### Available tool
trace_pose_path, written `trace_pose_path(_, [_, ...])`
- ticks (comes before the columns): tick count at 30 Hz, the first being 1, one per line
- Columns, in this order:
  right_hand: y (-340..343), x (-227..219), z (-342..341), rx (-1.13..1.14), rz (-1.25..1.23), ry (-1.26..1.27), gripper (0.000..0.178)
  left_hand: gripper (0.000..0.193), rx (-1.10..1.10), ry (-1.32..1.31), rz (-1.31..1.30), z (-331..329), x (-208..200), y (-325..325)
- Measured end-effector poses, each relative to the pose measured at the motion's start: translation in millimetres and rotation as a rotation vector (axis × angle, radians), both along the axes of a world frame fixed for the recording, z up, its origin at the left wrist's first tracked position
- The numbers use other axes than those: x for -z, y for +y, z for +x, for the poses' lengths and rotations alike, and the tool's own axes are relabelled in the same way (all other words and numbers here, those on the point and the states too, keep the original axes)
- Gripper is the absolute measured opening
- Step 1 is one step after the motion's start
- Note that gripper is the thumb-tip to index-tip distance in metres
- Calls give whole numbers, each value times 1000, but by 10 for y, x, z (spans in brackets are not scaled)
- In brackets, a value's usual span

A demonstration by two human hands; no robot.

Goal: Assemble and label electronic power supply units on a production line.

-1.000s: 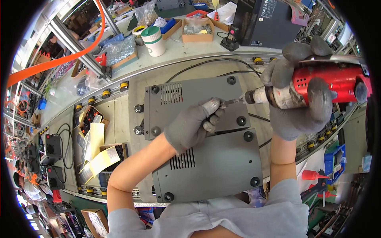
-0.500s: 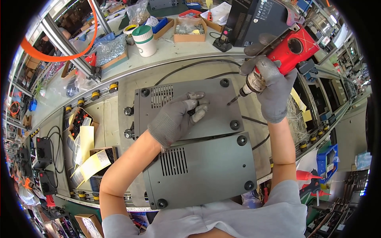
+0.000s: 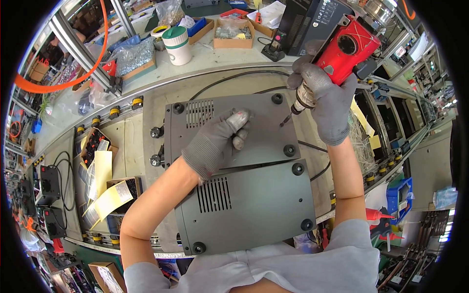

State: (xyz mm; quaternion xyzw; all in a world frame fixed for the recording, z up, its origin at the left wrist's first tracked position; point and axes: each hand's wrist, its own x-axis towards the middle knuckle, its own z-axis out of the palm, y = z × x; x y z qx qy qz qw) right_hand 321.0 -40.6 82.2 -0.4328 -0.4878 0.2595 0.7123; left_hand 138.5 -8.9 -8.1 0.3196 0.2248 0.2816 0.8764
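Observation:
Two dark grey metal cases lie side by side with their rubber-footed faces up: a far case (image 3: 266, 115) and a near case (image 3: 259, 207). Over the middle of the far case is my left hand (image 3: 217, 139), gloved in grey, its fingers curled in; whatever they may hold is hidden. My right hand (image 3: 332, 105), also gloved, wraps around a red power screwdriver (image 3: 349, 53). The tool slants down to the left, and its bit (image 3: 286, 120) points at the right part of the far case, its tip at or just over a small hole. Contact cannot be made out.
Beyond the roller line, the bench (image 3: 210, 56) carries a white cup with a green lid (image 3: 177, 45), a cardboard box of small parts (image 3: 233, 34) and a black machine (image 3: 317, 29). Left lie open parts boxes (image 3: 97, 146) and yellow paper sheets (image 3: 103, 171). Black cables (image 3: 220, 80) run behind the cases.
The red screwdriver and my right hand have shifted slightly left, with the bit still over the same part of the far case. My left fingers have curled in more.

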Motion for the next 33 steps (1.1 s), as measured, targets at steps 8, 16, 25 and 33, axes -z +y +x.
trace_pose_path(8, [18, 12, -10, 45, -8, -11, 26, 25, -26, -8, -17, 11, -42, 29])
trace_pose_path(16, [-41, -61, -27, -38, -22, -57, 32, 22, -33, 11, 93, -161, -111, -47])
trace_pose_path(25, [-144, -526, -615, -549, 410, 185, 49, 26, 19, -68, -89, -579, -211, -320])
trace_pose_path(33, [-212, -576, -1036, -369, 345, 106, 52, 25, -17, -171, -21, -869, -225, -379])
